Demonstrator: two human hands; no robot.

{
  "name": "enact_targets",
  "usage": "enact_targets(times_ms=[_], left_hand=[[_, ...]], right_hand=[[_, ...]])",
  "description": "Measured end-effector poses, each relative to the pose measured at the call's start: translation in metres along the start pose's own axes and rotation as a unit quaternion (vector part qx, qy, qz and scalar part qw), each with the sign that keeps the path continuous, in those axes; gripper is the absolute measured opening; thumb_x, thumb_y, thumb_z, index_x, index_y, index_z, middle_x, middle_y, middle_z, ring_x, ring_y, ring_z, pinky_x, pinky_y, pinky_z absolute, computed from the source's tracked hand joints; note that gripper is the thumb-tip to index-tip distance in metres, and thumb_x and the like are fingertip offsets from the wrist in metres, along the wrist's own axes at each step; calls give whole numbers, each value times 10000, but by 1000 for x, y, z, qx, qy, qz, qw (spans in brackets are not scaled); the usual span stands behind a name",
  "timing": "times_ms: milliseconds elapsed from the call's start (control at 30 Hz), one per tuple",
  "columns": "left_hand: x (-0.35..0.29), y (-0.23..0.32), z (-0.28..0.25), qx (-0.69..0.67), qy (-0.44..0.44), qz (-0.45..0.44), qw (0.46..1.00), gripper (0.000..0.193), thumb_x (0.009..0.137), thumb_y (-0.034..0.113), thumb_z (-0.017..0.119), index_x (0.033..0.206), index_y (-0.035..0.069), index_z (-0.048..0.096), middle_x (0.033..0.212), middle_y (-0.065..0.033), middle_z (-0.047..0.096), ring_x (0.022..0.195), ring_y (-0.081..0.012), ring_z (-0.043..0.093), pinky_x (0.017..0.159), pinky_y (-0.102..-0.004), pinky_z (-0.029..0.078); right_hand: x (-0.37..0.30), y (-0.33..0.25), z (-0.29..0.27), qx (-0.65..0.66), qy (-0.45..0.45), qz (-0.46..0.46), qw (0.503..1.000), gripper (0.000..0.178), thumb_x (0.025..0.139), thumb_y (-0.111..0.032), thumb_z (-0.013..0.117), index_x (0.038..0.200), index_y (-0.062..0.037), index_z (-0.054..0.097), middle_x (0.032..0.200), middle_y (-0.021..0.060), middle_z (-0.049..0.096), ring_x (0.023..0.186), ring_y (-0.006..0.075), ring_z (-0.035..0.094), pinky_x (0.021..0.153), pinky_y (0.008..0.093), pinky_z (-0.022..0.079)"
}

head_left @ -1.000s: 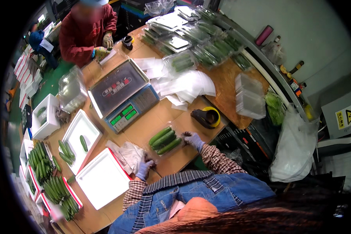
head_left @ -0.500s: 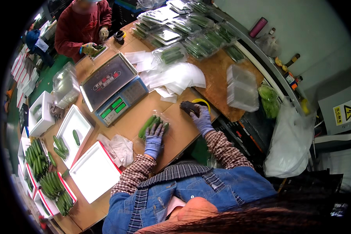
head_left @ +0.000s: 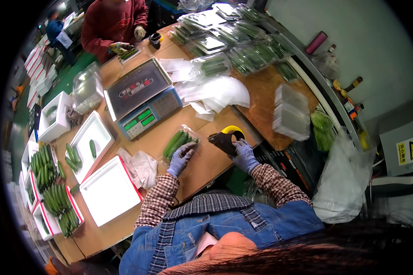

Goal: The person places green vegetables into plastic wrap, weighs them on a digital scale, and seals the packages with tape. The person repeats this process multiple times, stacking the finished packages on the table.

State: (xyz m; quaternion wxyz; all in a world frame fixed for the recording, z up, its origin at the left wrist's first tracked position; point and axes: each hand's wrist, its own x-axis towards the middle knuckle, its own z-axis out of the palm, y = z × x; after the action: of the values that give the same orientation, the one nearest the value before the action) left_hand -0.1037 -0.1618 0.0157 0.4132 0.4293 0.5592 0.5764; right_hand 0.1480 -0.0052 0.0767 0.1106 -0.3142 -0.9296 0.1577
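A clear plastic tray of cucumbers [head_left: 175,143] lies on the cardboard-covered table in front of me. My left hand [head_left: 181,158], in a bluish-purple glove, has its fingers curled over the tray's near right edge. Farther right, my right hand [head_left: 244,156], gloved alike, grips a black tape dispenser [head_left: 222,141] with a yellow roll core. The dispenser is tilted just above or on the table, apart from the tray; I cannot tell whether it touches the table.
Beyond the tray stand a blue scale [head_left: 157,110] and white sheets [head_left: 218,94]. Packed cucumber trays [head_left: 248,57] pile up at the back. Empty clear trays [head_left: 291,114] stand right; foam boxes [head_left: 110,195] and loose cucumbers [head_left: 57,199] lie left. A person in red [head_left: 108,27] works across the table.
My right hand has drawn the tape dispenser slightly toward me and turned it. My left hand has shifted from lying over the cucumbers to the tray's near right edge. The view has shifted slightly.
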Motion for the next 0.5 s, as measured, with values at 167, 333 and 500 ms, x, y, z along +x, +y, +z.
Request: enact_targets(times_ms=[167, 333, 500], left_hand=[[3, 10, -4, -110, -14, -1, 994, 533, 902, 289, 601, 1327, 15, 433, 1292, -54, 512, 1197, -141, 452, 1010, -296, 348], [-4, -6, -3, -135, 22, -51, 989, 340, 882, 193, 633, 1171, 28, 564, 1097, -46, 608, 979, -109, 546, 877, -268, 434], [-9, -47, 6, -37, 143, -48, 988, 94, 860, 88, 633, 919, 18, 653, 762, 0, 644, 701, -72, 570, 643, -236, 481]], right_hand=[[-1, -32, 1, 17, -51, -62, 997, 491, 663, -236, 759, 1067, -25, 576, 1034, 158, 601, 1082, 354, 532, 1008, 439, 370], [3, -48, -3, 39, -117, -110, 986, 476, 659, -240, 756, 1052, -29, 589, 980, 173, 608, 1028, 360, 554, 906, 439, 440], [-9, -59, -13, 170, -217, -61, 959, 456, 704, -287, 749, 1025, -6, 586, 943, 142, 609, 897, 242, 598, 798, 371, 476]])
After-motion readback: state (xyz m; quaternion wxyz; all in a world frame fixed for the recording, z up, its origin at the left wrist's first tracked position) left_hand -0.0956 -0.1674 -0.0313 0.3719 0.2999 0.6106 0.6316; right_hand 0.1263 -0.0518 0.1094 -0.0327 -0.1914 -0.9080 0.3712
